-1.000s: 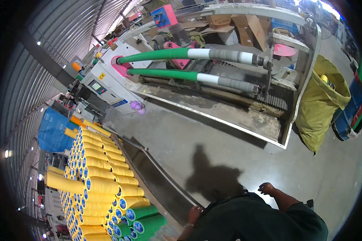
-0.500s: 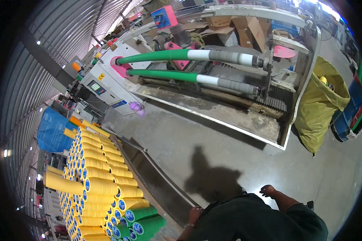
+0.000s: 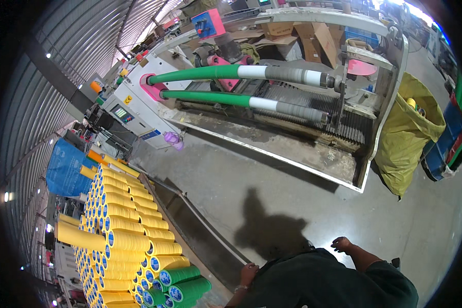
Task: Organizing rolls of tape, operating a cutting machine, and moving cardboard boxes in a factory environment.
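Both of my hands are down beside my dark-clothed body. My left hand (image 3: pixel 250 273), with a band at its wrist, is close to my body; its fingers are too small and partly hidden to read. My right hand (image 3: pixel 341 244) hangs over the floor with fingers loosely apart and nothing in it. Nearest the left hand are green tape rolls (image 3: pixel 186 290) at the front of a large stack of yellow tape rolls (image 3: pixel 126 224). Ahead, out of reach of both hands, a winding machine (image 3: pixel 150 119) carries two long rods (image 3: pixel 205 96) wrapped in green, white and grey.
A low metal rail (image 3: pixel 204 220) runs along the floor beside the stack. The machine's white-edged tray (image 3: pixel 272 154) juts toward me. A yellow-green sack (image 3: pixel 408 138) stands right of it. Cardboard boxes (image 3: pixel 313 43) lie behind, and a blue sheet (image 3: pixel 69 167) hangs far left.
The view has shifted very slightly. My hands, the rolls and the machine look otherwise the same.
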The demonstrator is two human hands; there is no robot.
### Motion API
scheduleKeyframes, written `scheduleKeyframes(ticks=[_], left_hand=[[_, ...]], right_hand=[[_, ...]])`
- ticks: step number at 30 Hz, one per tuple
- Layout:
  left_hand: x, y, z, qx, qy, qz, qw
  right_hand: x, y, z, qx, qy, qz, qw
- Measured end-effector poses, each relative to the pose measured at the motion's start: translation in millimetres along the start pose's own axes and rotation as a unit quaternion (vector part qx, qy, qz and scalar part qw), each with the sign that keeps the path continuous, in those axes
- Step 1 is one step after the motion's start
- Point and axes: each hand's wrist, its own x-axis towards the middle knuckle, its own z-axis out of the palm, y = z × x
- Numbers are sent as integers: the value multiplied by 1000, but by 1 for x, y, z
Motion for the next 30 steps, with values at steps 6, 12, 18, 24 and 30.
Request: scheduleKeyframes(ticks=[6, 12, 18, 24, 30], left_hand=[[-10, 27, -3, -6, -20, 9, 1000], [7, -4, 6, -46, -30, -2, 998], [11, -21, -2, 208, -74, 199, 955], [2, 5, 2, 137, -57, 50, 988], [43, -65, -11, 236, -156, 42, 958]], right_hand=[[-1, -2, -1, 10, -1, -11, 1000], [2, 13, -4, 32, 15, -4, 999], [-10, -2, 6, 13, 3, -21, 1000], [-10, 9, 3, -10, 10, -14, 1000], [33, 53, 1, -101, -20, -160, 982]])
